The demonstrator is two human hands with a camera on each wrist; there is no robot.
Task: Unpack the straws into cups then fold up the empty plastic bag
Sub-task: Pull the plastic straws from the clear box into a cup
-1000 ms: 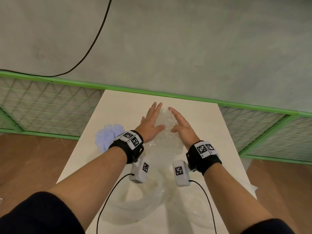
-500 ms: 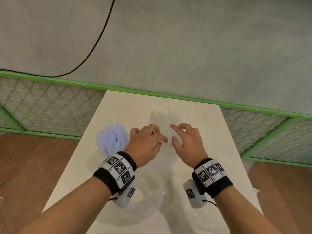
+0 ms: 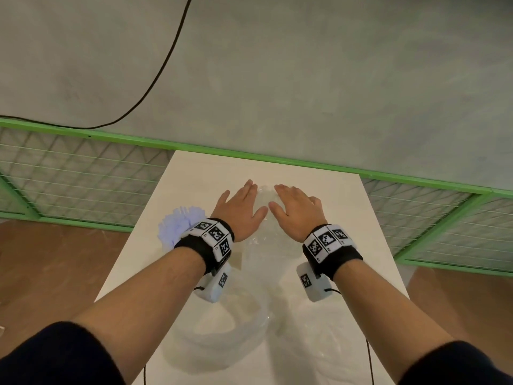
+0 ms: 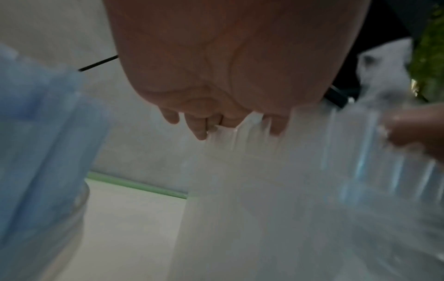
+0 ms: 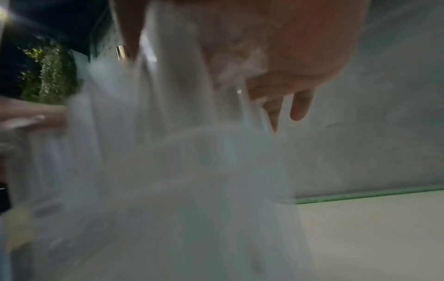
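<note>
A bunch of clear straws (image 3: pixel 263 193) stands in a clear cup (image 3: pixel 259 245) at the middle of the white table (image 3: pixel 208 168). My left hand (image 3: pixel 241 209) and right hand (image 3: pixel 294 209) lie side by side over the straw tops, fingers straight. In the left wrist view the left fingertips (image 4: pixel 200 133) touch the tops of the clear straws (image 4: pixel 312 152). Seen from the right wrist, the right hand (image 5: pixel 283 106) rests on the straws (image 5: pixel 168 91) above the cup rim (image 5: pixel 216 136). Blue straws (image 3: pixel 177 223) fill a second cup at the left. The clear plastic bag (image 3: pixel 222 337) lies crumpled below my wrists.
A green-framed wire fence (image 3: pixel 83 173) runs along the table's far edge and both sides. A black cable (image 3: pixel 166 62) hangs on the grey wall behind. The wooden floor (image 3: pixel 41 259) shows on either side of the narrow table.
Half a second ago both hands were pulled nearer with fingers curled on the clear straws. Now they have moved forward and flattened over the straw tops, much as a second ago.
</note>
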